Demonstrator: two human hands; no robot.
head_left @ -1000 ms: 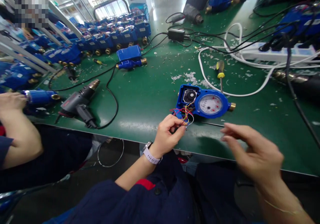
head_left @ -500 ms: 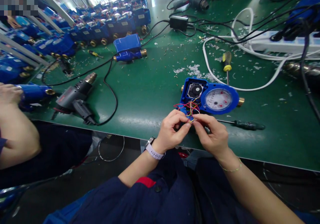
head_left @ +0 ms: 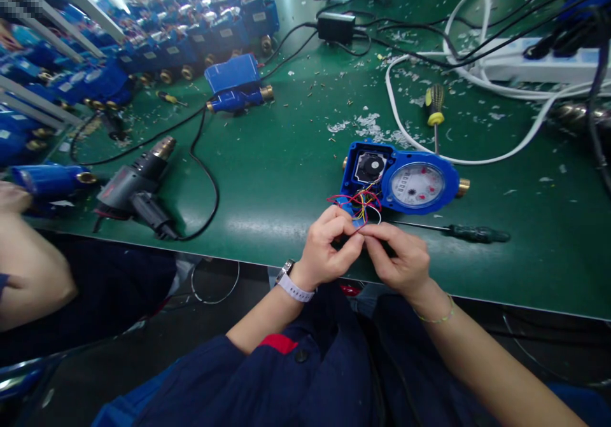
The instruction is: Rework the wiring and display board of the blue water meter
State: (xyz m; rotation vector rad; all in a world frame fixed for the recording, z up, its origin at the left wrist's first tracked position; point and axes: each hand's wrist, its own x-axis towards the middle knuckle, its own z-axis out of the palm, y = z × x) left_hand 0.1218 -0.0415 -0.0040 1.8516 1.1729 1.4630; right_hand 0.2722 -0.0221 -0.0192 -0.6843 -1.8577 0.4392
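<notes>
Pinching wires [head_left: 365, 205], your left hand [head_left: 328, 247] and right hand [head_left: 403, 256] meet, each closed on them. At 1 o'clock from there lies the meter [head_left: 416, 185]: its box [head_left: 351, 163] open, wires spilling out, so the wiring looks unfinished and the box left uncovered. Beyond, a yellow screwdriver [head_left: 434, 105] lies at 1 o'clock.

The one view looks from the wearer's head, forward and down, close over the jacket [head_left: 296, 392] and hands [head_left: 327, 252], then out across the desk [head_left: 267, 179], its near edge aslant, to blue meters [head_left: 200, 39] at upper left.
</notes>
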